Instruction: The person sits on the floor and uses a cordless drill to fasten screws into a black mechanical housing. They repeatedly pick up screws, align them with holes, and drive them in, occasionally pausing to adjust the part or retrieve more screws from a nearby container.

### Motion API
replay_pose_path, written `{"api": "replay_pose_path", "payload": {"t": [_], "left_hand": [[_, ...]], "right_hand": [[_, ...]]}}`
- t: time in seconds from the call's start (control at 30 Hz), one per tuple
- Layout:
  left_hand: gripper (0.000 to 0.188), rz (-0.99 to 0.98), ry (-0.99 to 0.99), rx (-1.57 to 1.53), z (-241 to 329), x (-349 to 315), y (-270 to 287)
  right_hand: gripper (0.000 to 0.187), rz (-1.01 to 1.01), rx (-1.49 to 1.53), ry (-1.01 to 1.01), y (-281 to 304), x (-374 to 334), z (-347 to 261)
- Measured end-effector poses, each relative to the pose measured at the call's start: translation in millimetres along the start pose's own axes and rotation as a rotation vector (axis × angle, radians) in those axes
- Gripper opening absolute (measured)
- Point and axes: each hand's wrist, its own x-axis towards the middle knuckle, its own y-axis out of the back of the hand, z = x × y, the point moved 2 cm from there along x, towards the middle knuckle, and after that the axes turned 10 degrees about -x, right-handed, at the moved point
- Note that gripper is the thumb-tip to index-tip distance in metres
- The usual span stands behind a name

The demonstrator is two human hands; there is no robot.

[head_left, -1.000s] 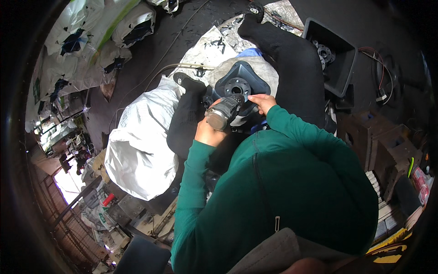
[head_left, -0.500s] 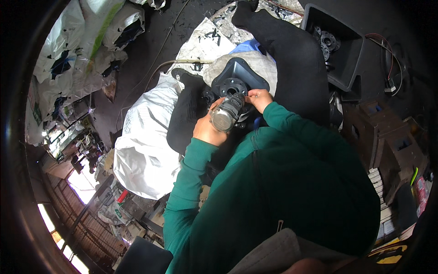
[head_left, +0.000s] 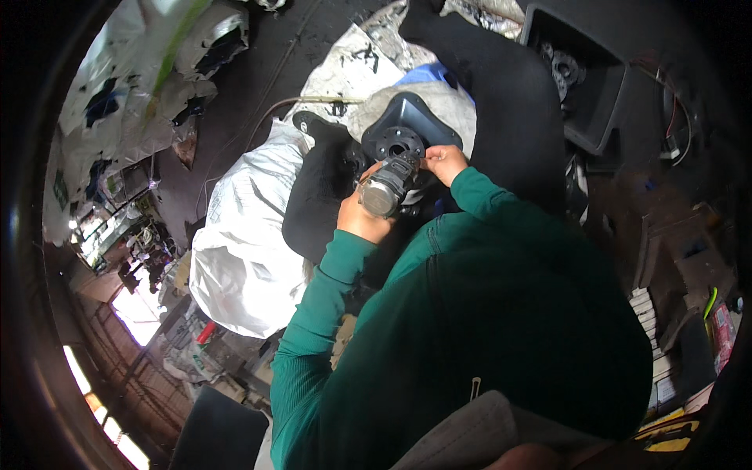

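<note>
Head view shows the left hand (head_left: 363,219) with fingers grasping a grey cylindrical power drill (head_left: 392,180), its nose near a dark round metal flange (head_left: 382,142) between the legs. The right hand (head_left: 446,164) is beside the nose; its grip I cannot tell. The flange seems heavy, stiff; best held by its rim.

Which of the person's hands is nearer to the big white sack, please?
Left. The left hand, holding the power tool, is right of the white sack, with the left leg between; the right hand is farther right, beside the tool's front end.
</note>
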Motion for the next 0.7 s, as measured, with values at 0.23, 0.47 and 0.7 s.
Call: {"api": "replay_pose_path", "payload": {"t": [0.23,0.47,0.7], "left_hand": [[0.065,0.156,-0.245,-0.264,-2.6,-87.8,5.8],[0.082,0.128,0.241,0.003,-75.8,-180.5,-73.4],[0.064,0.483,0.074,-0.028,-104.8,-213.0,-96.3]], "right_hand": [[0.055,-0.06,-0.073,-0.129,16.3,4.2,-6.8],[0.027,-0.024,-0.297,0.391,8.2,-70.0,-141.6],[0.022,-0.64,-0.793,1.249,-161.9,-169.8,-207.9]]}}
